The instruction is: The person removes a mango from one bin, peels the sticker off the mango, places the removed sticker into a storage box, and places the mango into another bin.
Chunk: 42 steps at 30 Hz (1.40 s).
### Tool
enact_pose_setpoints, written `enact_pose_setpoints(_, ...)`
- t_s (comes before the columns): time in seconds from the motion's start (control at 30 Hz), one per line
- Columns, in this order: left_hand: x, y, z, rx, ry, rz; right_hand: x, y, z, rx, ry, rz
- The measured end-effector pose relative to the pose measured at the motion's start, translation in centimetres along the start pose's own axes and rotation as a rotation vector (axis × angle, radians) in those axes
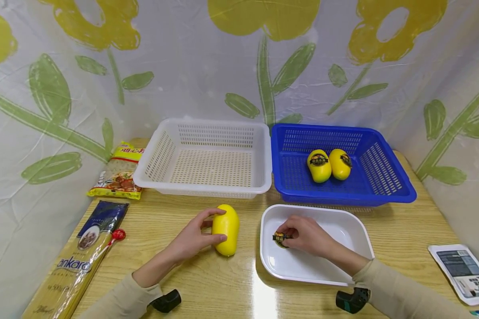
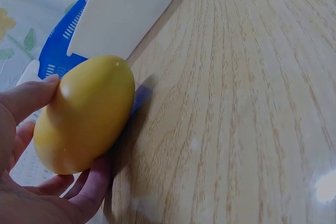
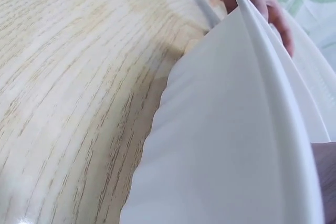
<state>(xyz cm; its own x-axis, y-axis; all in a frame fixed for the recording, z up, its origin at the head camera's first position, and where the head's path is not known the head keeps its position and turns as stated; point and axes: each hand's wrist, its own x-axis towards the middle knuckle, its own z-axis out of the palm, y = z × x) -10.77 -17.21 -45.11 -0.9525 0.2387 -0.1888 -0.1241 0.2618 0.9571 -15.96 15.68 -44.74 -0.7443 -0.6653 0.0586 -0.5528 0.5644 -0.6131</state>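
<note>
- Nearest the camera, two beige sleeves reached over a wooden table (image 1: 207, 283), each wrist bearing a small black device.
- The left hand (image 1: 191, 241) gripped a plain yellow fruit (image 1: 225, 228) lying on the table just left of the white tray (image 1: 303, 274); the fingers (image 2: 86, 190) curled beneath it and the thumb pressed its top, as the left wrist view showed.
- The right hand (image 1: 307, 235) rested inside the white tray, its fingertips pressed together in a pinch on a small dark label (image 1: 279, 238) with a yellow edge, low against the tray's floor.
- From the right wrist view, only the tray's white wall (image 3: 226, 145) and the table grain were clear; the hand's fingers could not be made out there.
- Behind the white tray, touching its far rim, stood a blue basket (image 1: 383, 186) holding two yellow fruits (image 1: 329, 165) side by side, each with a dark label.
- To the left of the blue basket, pressed against it, sat a white basket (image 1: 159, 150).
- Well to the left of the white tray lay a long packet of spaghetti (image 1: 77, 261), a red lollipop (image 1: 118, 235) resting on it, and a yellow noodle packet (image 1: 119, 175) behind that.
- Right of the white tray, near the table's edge, lay a flat white pouch (image 1: 463, 272) with dark print.
- A sheet printed with yellow flowers and green leaves (image 1: 263, 66) hung behind the baskets.
</note>
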Motion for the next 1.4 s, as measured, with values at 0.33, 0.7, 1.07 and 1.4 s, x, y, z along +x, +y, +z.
enact_pose_setpoints(0.33, -0.1, 0.2, 0.2, 0.004, 0.023, 0.002, 0.0, -0.1, 0.0, -0.018, -0.029, -0.029)
enact_pose_setpoints(0.7, -0.2, 0.0, 0.3, 0.008, 0.029, 0.052, 1.1, -2.5, -4.0, 0.081, -0.12, -0.04)
enact_pose_setpoints(1.07, -0.6, 0.8, -1.0, 0.142, 0.074, 0.191, 3.6, -7.3, -7.1, 0.088, -0.063, -0.117)
enact_pose_setpoints(1.4, -1.8, 5.4, -9.6, 0.469, 0.302, 0.499, 5.4, -8.0, -4.1, 0.196, -0.089, -0.095)
